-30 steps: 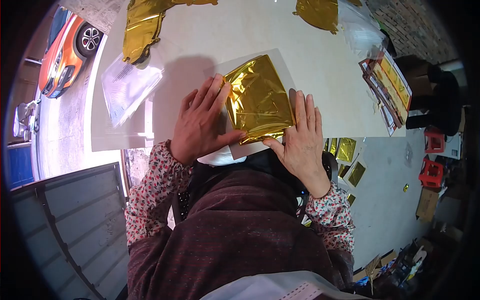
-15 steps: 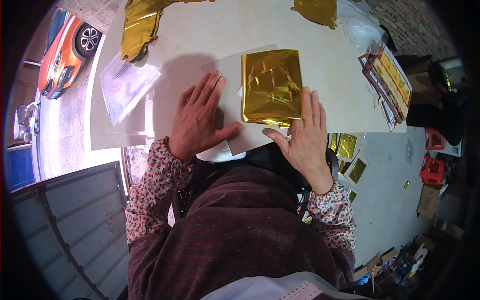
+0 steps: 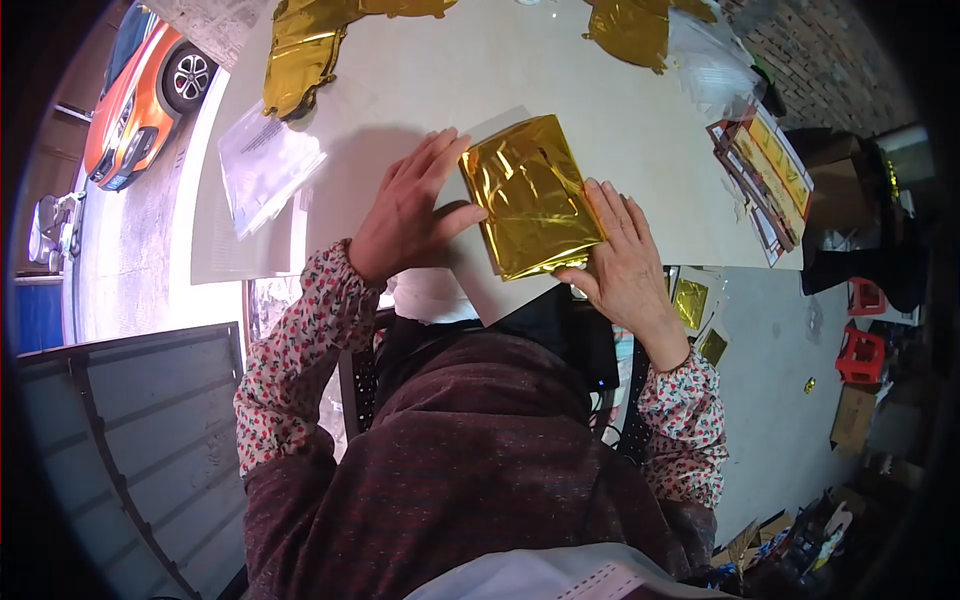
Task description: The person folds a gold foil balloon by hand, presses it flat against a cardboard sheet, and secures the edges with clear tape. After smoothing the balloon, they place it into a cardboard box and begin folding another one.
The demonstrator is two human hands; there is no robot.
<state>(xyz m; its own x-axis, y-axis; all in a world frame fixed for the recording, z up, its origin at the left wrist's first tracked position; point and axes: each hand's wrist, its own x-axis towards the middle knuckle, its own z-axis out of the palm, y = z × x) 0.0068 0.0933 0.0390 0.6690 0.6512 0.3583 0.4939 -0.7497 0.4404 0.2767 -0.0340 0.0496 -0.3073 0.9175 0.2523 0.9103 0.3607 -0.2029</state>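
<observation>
A folded gold foil packet [image 3: 533, 195] lies slightly turned on a grey card [image 3: 487, 290] at the table's near edge. My left hand [image 3: 408, 215] is on its left side, fingers stretched out, with the fingertips and thumb against the packet's edge. On the opposite side, my right hand [image 3: 630, 262] rests with straight fingers along the right edge and the thumb by the lower right corner. Neither hand is closed around the packet. The undersides of both hands are hidden.
More gold foil pieces [image 3: 300, 60] lie at the table's far left, with another gold foil piece [image 3: 630, 32] at the far right. Clear plastic sleeves [image 3: 262, 170] are on the left. Printed cards [image 3: 765, 180] are stacked at the right edge. Red stools [image 3: 860, 350] stand on the floor.
The gold packet has turned anticlockwise and shifted slightly down. My left hand has come right to touch its edge. My right hand stays at its right side.
</observation>
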